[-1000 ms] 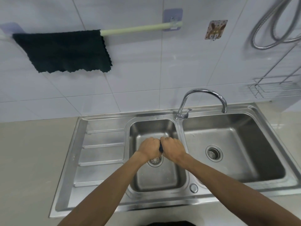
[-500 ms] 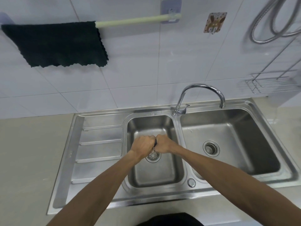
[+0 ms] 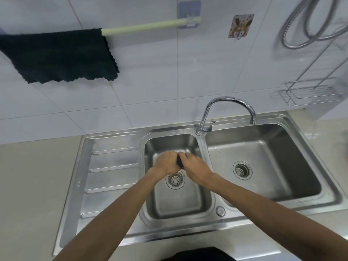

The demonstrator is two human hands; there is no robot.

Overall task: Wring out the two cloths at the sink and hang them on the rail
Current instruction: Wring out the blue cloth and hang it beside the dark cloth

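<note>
One dark cloth (image 3: 60, 55) hangs spread over the left part of the pale green rail (image 3: 143, 26) on the tiled wall. A second dark cloth (image 3: 179, 162) is bunched tight between my two fists, with only a narrow strip of it showing. My left hand (image 3: 165, 162) and my right hand (image 3: 194, 165) are pressed together, both closed around it, above the small left basin of the steel sink (image 3: 202, 146). They hover just behind that basin's drain (image 3: 175, 179).
The curved tap (image 3: 227, 102) reaches over the larger right basin (image 3: 282, 166). A ribbed draining board (image 3: 113, 166) lies left of the small basin. On the wall are a small hook (image 3: 240, 26), a metal hose (image 3: 308, 32) and a wire rack (image 3: 308, 93).
My fists have stayed locked on the cloth while rotating against each other and drifting slightly back in the basin. The view has shifted a little.
</note>
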